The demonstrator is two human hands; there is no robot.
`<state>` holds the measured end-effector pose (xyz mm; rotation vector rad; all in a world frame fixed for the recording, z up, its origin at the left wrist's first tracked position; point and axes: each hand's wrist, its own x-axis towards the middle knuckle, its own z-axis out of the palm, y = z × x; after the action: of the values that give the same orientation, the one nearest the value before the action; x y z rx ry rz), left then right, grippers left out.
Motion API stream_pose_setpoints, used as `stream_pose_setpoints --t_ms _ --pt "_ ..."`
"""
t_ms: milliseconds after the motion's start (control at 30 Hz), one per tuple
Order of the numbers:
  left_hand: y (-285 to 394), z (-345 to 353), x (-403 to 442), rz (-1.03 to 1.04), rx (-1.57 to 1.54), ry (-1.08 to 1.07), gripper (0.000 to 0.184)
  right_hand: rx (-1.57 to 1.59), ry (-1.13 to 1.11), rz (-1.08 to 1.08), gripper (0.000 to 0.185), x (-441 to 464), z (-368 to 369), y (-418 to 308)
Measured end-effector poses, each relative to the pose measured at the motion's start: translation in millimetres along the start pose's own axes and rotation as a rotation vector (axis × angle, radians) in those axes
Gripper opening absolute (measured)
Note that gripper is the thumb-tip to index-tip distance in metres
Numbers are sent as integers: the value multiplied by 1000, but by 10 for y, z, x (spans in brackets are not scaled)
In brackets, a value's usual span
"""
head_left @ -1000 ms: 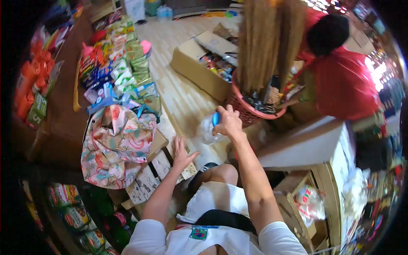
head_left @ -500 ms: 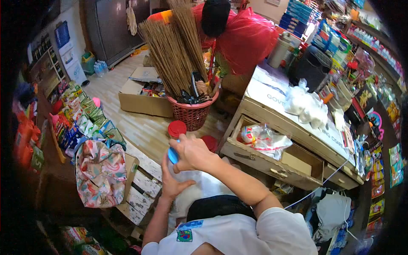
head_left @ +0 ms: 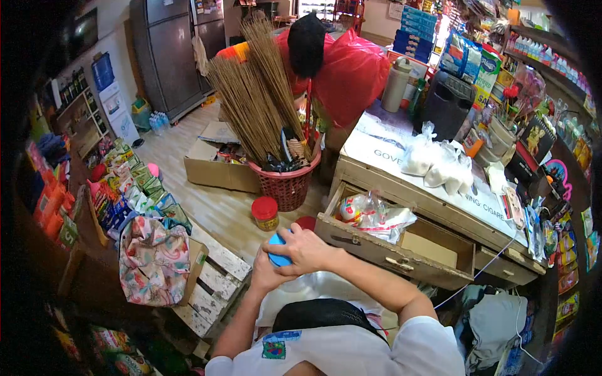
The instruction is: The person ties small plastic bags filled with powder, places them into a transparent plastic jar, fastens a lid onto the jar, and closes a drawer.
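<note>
The person's right hand (head_left: 307,252) has a narrow grip around a blue lid (head_left: 278,252) above the lap. The left hand (head_left: 266,273) cups its left side; what that grip holds beneath, one cannot tell. A red-lidded jar (head_left: 265,217) stands on the floor (head_left: 216,212) beyond.

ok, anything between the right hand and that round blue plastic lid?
Nothing visible. The right hand is on the round blue plastic lid, fingers around its edge. The left hand sits beside the lid, not between. The squat red-lidded jar stands on the floor beyond, out of the way.
</note>
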<state>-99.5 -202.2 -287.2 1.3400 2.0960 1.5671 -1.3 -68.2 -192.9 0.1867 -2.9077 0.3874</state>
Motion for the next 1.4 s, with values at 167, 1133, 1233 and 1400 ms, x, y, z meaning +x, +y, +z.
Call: stream_pose_setpoints --t_ms 167,1133,1233,1400 --pt "-34 142 89 188 -22 -54 84 215 -115 -269 28 -4 -211 178" --pt "202 13 58 78 78 -126 102 17 -458 96 60 152 -507 24" --pt "125 80 42 144 148 -118 102 27 -439 -143 62 84 -478 115" --pt "95 -6 46 29 94 -131 104 -185 -268 -450 68 -10 -560 125"
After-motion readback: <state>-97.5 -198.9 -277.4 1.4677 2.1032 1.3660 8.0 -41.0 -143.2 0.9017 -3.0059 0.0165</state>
